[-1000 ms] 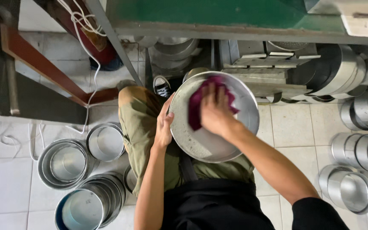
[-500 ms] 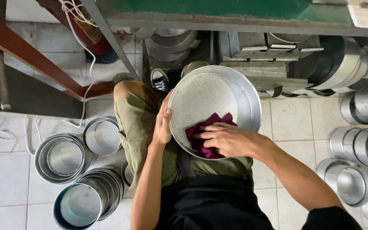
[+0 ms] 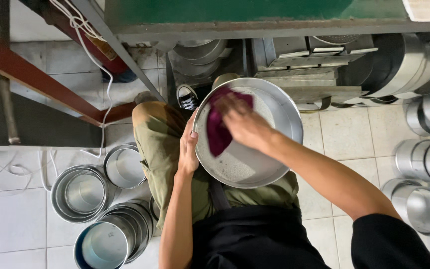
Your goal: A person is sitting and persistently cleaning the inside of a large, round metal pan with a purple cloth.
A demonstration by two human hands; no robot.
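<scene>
I sit with a round, shallow metal pan (image 3: pixel 274 159) tilted on my lap. My left hand (image 3: pixel 189 149) grips its left rim and steadies it. Inside the pan, my right hand (image 3: pixel 242 122) presses a dark purple cloth (image 3: pixel 219 130) against the upper left part of the bottom. The pan's inner surface looks dull and smeared. My knees in olive trousers (image 3: pixel 158 142) show under the pan.
Stacks of round metal pans (image 3: pixel 80 192) stand on the white tiled floor at my left, more metal tins (image 3: pixel 426 159) at the right. A green-topped bench (image 3: pixel 255 15) with metal parts below is ahead. A red-brown frame (image 3: pixel 41 84) and white cable lie at left.
My right hand has swept the cloth from the lower middle of the pan up to its upper left. The left hand stays on the rim.
</scene>
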